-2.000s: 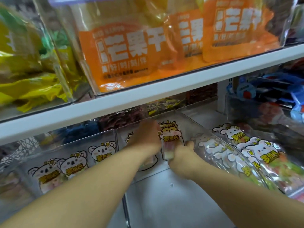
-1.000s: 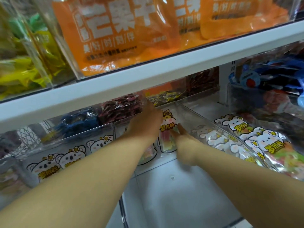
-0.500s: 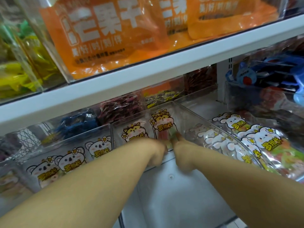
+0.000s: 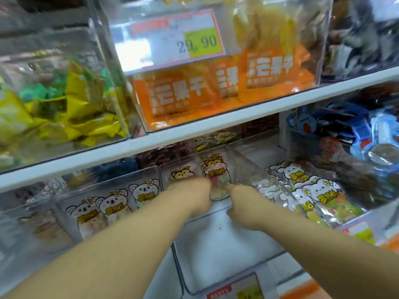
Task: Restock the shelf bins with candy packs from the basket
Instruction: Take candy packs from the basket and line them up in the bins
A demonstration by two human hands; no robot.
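Observation:
Two cat-print candy packs stand upright at the back of the clear middle bin (image 4: pixel 244 160) on the lower shelf. The right-hand candy pack (image 4: pixel 216 171) shows pink and green sweets through its window. My left hand (image 4: pixel 194 195) is curled at this pack's lower left edge and hides the bottom of the second pack (image 4: pixel 181 174). My right hand (image 4: pixel 241 201) pinches the lower right edge, thumb against the front. Both forearms reach in over the bin's bare floor. The basket is out of view.
A bin of koala-print packs (image 4: pixel 112 208) sits to the left and a bin of rabbit-print packs (image 4: pixel 313 190) to the right. The white upper shelf board (image 4: pixel 216 126) hangs close above my hands, carrying orange mango bags (image 4: pixel 179 96). A price tag (image 4: pixel 235 288) fronts the middle bin.
My left hand has come down from the tops of the packs to their base. My right hand stays at the right pack's lower edge. The view has tilted upward.

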